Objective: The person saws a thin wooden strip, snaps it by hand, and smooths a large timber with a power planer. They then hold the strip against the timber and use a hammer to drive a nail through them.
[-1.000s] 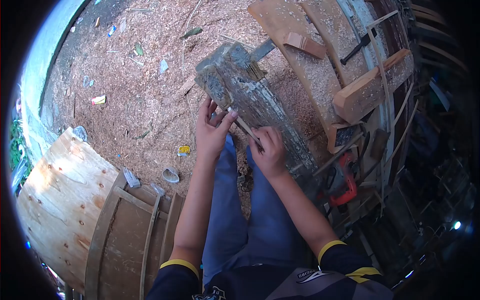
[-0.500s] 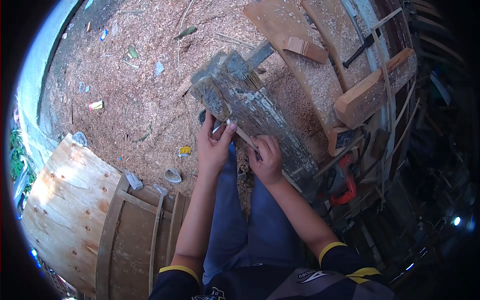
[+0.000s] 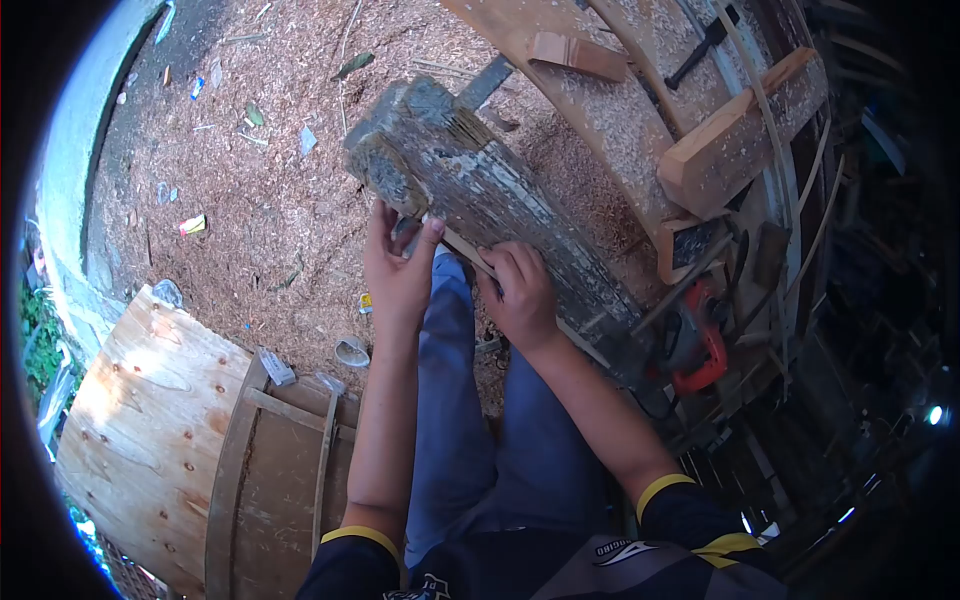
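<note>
A thin wooden strip [image 3: 466, 252] runs slantwise along the near side of a weathered wooden bench [image 3: 530, 225]. My left hand [image 3: 400, 280] pinches its upper end between thumb and fingers, just below the worn block [image 3: 385, 172] at the bench's end. A small white tip shows at the thumb; I cannot make out what it is. Lower down, my right hand [image 3: 524, 298] is closed around the same strip, its knuckles close to the bench's side. The strip's middle is hidden under the right fingers.
Planks [image 3: 570, 110] strewn with shavings lie at the upper right, with a small wood block [image 3: 578, 57] and a thick beam [image 3: 735, 135]. A red-handled tool [image 3: 708, 350] sits right of the bench. Plywood [image 3: 150, 400] leans at lower left. Shavings [image 3: 260, 200] cover the ground.
The view has shifted, so the bench and both hands appear slightly further up and left. Both hands keep the same hold on the strip.
</note>
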A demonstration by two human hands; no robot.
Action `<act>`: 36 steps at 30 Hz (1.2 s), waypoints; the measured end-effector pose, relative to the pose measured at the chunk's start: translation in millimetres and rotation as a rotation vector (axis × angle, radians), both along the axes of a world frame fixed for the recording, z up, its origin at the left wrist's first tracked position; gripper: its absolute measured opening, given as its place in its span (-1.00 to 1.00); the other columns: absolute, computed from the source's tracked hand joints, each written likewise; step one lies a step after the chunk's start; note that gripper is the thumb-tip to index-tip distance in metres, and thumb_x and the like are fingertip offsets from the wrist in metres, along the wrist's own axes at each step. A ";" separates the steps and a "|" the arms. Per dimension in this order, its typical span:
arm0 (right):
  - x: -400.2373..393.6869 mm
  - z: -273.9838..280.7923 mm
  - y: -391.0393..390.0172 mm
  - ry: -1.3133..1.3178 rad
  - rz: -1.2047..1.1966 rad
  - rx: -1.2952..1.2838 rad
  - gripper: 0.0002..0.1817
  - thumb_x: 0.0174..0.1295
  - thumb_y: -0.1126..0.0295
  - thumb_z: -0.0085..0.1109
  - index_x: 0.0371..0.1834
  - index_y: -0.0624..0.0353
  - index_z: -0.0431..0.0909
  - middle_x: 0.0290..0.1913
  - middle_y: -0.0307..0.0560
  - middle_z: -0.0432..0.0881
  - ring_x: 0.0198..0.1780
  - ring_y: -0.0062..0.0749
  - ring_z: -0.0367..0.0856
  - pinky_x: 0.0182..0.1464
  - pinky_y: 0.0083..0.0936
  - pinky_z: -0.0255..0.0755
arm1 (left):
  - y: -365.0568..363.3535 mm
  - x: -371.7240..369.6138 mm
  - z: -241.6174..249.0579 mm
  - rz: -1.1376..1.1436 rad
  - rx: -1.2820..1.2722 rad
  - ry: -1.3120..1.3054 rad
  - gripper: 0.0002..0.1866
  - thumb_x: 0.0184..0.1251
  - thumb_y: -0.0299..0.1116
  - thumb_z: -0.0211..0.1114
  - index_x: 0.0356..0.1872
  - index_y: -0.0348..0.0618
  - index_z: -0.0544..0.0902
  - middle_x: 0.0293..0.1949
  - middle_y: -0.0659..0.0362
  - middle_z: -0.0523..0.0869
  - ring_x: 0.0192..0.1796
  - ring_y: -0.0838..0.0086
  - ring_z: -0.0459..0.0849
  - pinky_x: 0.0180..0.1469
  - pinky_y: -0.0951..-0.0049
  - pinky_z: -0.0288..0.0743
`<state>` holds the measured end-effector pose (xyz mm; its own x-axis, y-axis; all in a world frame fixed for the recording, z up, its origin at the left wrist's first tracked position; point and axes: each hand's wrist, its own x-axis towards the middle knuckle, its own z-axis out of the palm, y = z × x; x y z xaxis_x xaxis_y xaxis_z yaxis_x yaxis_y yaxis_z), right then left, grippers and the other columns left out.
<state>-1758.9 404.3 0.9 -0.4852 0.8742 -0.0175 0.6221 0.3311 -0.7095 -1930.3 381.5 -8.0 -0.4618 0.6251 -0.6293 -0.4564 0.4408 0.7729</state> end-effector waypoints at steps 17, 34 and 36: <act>147.8 6.7 -64.0 -0.115 -0.049 0.003 -0.68 0.17 0.30 0.60 -0.13 0.08 0.65 -0.18 -0.12 0.62 -0.12 -0.10 0.64 -0.04 -0.17 0.46 | 41.5 89.2 -1.3 -0.633 0.131 1.489 -0.54 0.66 -0.03 0.24 0.36 -0.08 0.69 0.66 -0.17 0.39 0.75 -0.30 0.15 0.72 -0.28 -0.02; 149.2 4.3 -62.3 -0.139 0.003 0.022 -0.69 0.12 0.33 0.57 -0.23 0.06 0.56 -0.20 -0.13 0.58 -0.14 -0.13 0.57 -0.06 -0.17 0.39 | 48.3 95.8 -8.9 -0.640 0.008 1.591 -0.49 0.63 -0.03 0.23 0.40 -0.12 0.65 0.62 -0.18 0.46 0.69 -0.18 0.35 0.68 -0.16 0.15; 149.3 5.6 -62.1 -0.138 -0.001 0.027 -0.69 0.13 0.32 0.56 -0.22 0.06 0.55 -0.20 -0.12 0.57 -0.14 -0.12 0.57 -0.06 -0.16 0.39 | 48.6 95.8 -7.3 -0.642 0.017 1.592 -0.49 0.63 -0.04 0.22 0.40 -0.12 0.64 0.63 -0.17 0.46 0.68 -0.17 0.36 0.67 -0.16 0.17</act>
